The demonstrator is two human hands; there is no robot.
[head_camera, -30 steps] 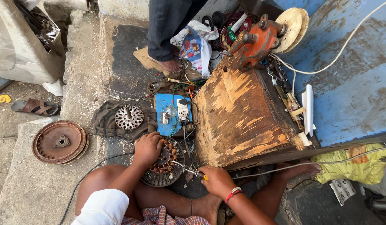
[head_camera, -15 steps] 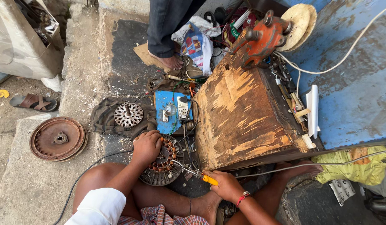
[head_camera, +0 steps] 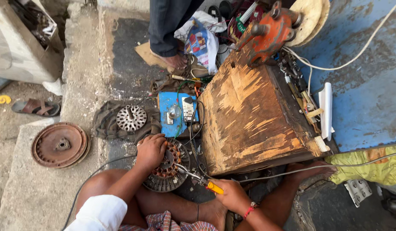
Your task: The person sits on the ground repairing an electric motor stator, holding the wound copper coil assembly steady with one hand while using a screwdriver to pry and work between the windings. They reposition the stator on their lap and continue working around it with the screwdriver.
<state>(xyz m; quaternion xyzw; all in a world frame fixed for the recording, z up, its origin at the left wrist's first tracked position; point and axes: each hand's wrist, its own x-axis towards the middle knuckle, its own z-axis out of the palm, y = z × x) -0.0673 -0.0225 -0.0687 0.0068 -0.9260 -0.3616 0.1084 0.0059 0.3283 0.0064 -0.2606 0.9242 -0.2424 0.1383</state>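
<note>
Motor stator [head_camera: 167, 167] (round, copper windings inside a toothed metal ring) lies on the ground between the person's knees, just left of the wooden box [head_camera: 253, 115]. Left hand [head_camera: 150, 150] rests on its top-left edge, fingers curled down over the windings, pressing it steady. Right hand [head_camera: 232, 194] is closed round the yellow handle of the pliers [head_camera: 198, 177], fingers wrapped tight; the metal tip reaches into the stator's right side, approx. at the winding edge.

Risk, as I judge it: tip could slip off the coil & nick the thin copper wire or jab the left fingers, since they sit close to the working point. Stator isn't clamped, so a hard pull might spin or tip it.

Farther out: blue switch board [head_camera: 177, 112] w/ wires, a finned rotor disc [head_camera: 131, 118] on a dark cloth, rusty round cover [head_camera: 59, 144] off left on the concrete. Beyond that, another person's sandalled foot [head_camera: 174, 60] and an orange metal tool [head_camera: 268, 34] on the box's far corner.
</note>
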